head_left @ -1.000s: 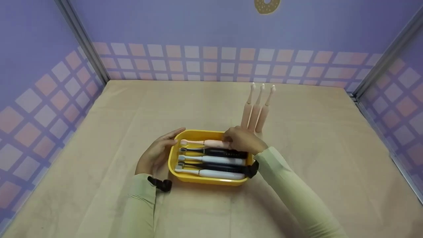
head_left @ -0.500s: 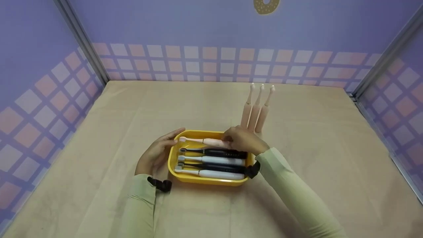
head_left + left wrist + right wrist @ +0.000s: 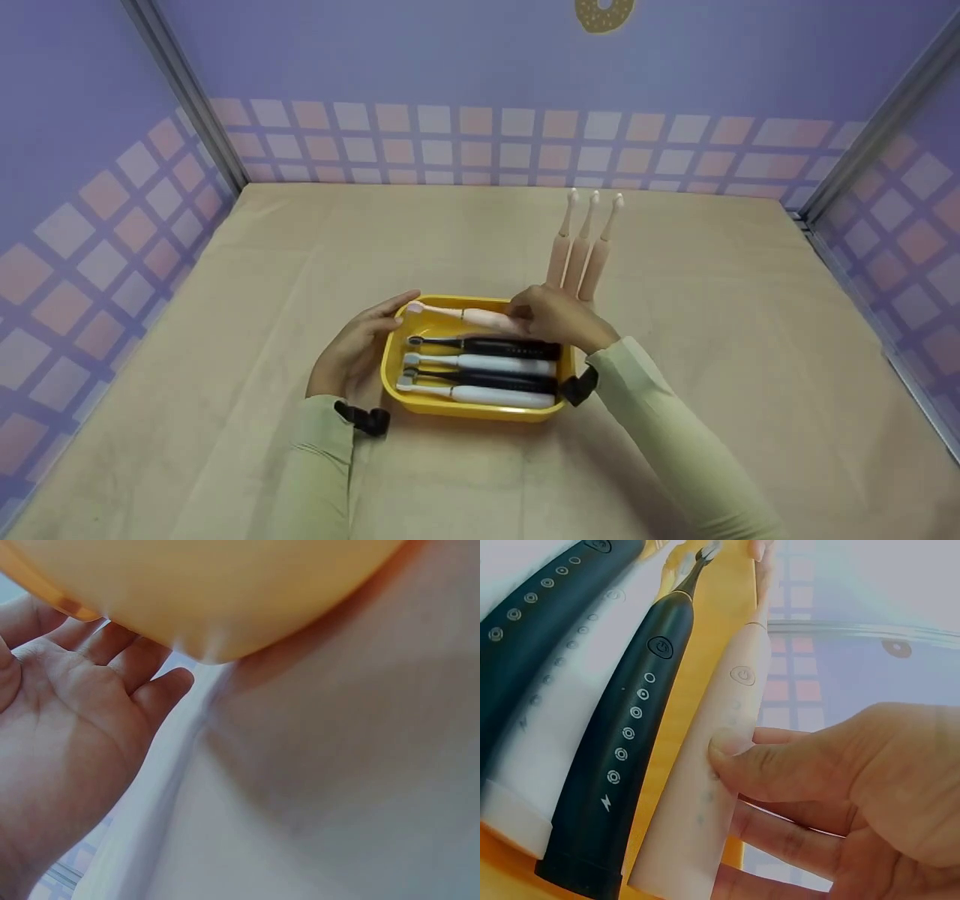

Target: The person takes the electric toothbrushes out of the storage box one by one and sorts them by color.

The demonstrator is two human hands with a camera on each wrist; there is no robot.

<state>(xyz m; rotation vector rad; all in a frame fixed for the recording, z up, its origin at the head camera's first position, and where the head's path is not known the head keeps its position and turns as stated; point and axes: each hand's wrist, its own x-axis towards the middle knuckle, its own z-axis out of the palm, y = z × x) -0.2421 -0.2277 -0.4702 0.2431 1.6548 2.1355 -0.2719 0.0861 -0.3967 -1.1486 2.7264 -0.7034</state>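
My right hand (image 3: 559, 319) pinches the handle of a pale pink electric toothbrush (image 3: 705, 765), thumb on its front and fingers behind. The brush slants inside the yellow plastic tray (image 3: 480, 411), its head near the back left corner. Beside it lie black and white electric toothbrushes: a black one (image 3: 626, 742), a white one (image 3: 502, 364), another black one (image 3: 499, 379) and another white one (image 3: 499, 396). My left hand (image 3: 351, 346) holds the tray's left end, thumb at the rim and fingers along the outer wall, as the left wrist view (image 3: 75, 720) shows.
Three pale pink electric toothbrushes (image 3: 577, 259) stand upright, close together, just behind the tray's right end. A cloth-covered table (image 3: 300, 247) runs back to a purple wall (image 3: 480, 60) with checkered squares. Metal posts (image 3: 195, 105) mark the corners.
The pink toothbrush's head end has moved back and away from the nearest black one, widening the gap between them. My right wrist has shifted slightly right; my left hand stays on the tray.
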